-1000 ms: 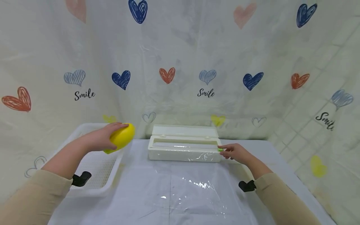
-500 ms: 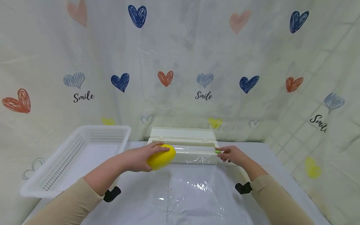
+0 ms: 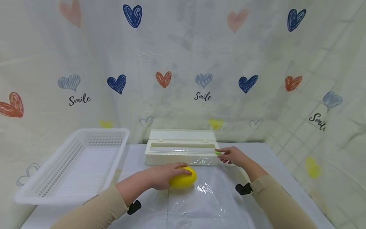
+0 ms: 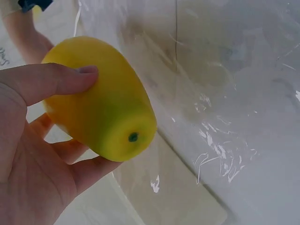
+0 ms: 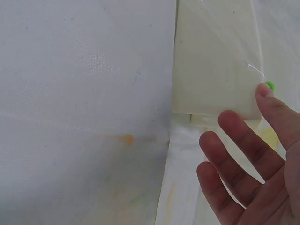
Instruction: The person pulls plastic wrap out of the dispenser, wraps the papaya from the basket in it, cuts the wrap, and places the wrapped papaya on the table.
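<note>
The left hand (image 3: 161, 176) curls around the yellow fruit (image 3: 184, 180), thumb on one side and fingers on the other, spread to the fruit's own girth, its long axis running roughly sideways. The fruit is over the clear film (image 3: 210, 203), in front of the white box (image 3: 177, 159); contact with the film cannot be confirmed. The right hand (image 3: 234, 156), farther from the fruit, appears to pinch the green tab (image 3: 218, 152) at the box's right end.

The fruit (image 3: 185, 179) is yellow, the curtain (image 3: 183, 54) heart-patterned.
</note>
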`<state>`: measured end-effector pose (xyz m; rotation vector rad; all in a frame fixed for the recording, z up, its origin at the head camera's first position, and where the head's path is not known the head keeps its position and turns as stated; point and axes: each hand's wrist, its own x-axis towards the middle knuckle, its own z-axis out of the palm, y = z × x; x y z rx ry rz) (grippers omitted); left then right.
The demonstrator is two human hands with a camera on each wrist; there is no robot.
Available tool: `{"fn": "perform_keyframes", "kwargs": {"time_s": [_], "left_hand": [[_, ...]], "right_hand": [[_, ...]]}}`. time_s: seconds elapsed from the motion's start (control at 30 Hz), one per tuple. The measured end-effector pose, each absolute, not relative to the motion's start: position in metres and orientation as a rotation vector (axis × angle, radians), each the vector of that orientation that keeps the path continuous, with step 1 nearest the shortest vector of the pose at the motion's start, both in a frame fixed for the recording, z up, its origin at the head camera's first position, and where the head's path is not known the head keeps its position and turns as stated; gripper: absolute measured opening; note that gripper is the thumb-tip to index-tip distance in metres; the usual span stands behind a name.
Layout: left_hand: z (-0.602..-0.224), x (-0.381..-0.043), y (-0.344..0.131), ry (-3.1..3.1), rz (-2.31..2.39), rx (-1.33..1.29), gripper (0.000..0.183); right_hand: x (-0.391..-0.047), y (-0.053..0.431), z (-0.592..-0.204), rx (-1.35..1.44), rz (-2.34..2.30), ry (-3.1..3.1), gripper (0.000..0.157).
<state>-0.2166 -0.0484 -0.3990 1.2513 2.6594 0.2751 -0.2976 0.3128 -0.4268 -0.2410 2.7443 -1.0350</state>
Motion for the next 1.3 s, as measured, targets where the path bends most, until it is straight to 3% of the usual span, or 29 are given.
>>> {"fn": "perform_keyframes", "kwargs": {"time_s": [0.33, 0.77, 1.3], "left_hand": [[-0.417, -0.222, -0.044, 2.642, 0.308, 1.216, 0.091], [-0.420, -0.221, -0.051, 2.682, 0.349, 1.118, 0.100], [-0.429, -0.224, -0.057, 2.739, 0.450, 1.048, 0.093]], "right_hand": [[-0.299, 0.309, -0.425, -0.244, -1.042, 2.735, 0.045], [-0.296, 0.311, -0.430, -0.291, -1.107, 2.748, 0.047], [-0.289, 0.319, -0.430, -0.352, -1.055, 2.819, 0.059]]}}
